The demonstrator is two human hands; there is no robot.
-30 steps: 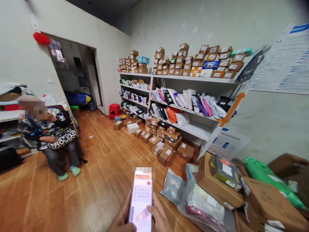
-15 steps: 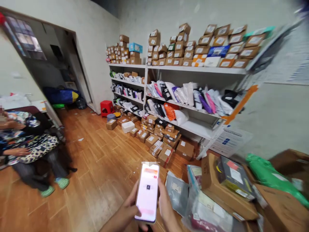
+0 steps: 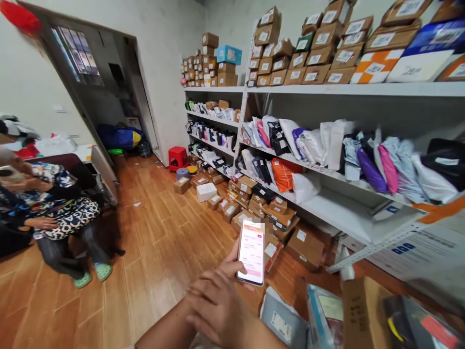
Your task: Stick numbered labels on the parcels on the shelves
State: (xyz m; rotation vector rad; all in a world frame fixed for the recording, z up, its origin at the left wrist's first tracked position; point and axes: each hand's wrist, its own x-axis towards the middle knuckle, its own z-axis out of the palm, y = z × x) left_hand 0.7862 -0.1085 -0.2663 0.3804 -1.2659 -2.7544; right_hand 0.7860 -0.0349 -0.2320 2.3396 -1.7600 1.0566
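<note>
My left hand (image 3: 232, 264) is closed around a smartphone (image 3: 251, 254), held upright with its lit screen facing me. The thumb lies over the lower left of the screen, where rows of text and a pink bar show. My right hand (image 3: 212, 303) is laid across the back of my left wrist, its fingers somewhat apart and bent over it, with no object in it. Below the hands, a grey plastic mailer (image 3: 281, 315) with a label lies on the floor.
White shelves (image 3: 327, 89) hold boxes on top and bagged parcels below. More cartons (image 3: 305, 245) are piled on the floor. Boxes (image 3: 366, 310) stand close on my right. A seated person (image 3: 65, 218) is at left; a red stool (image 3: 178, 158) stands near the doorway.
My right hand has left the phone and moved onto my left wrist. The phone has shifted right and up in view, its screen now showing text rows. The view has turned and come nearer the shelves.
</note>
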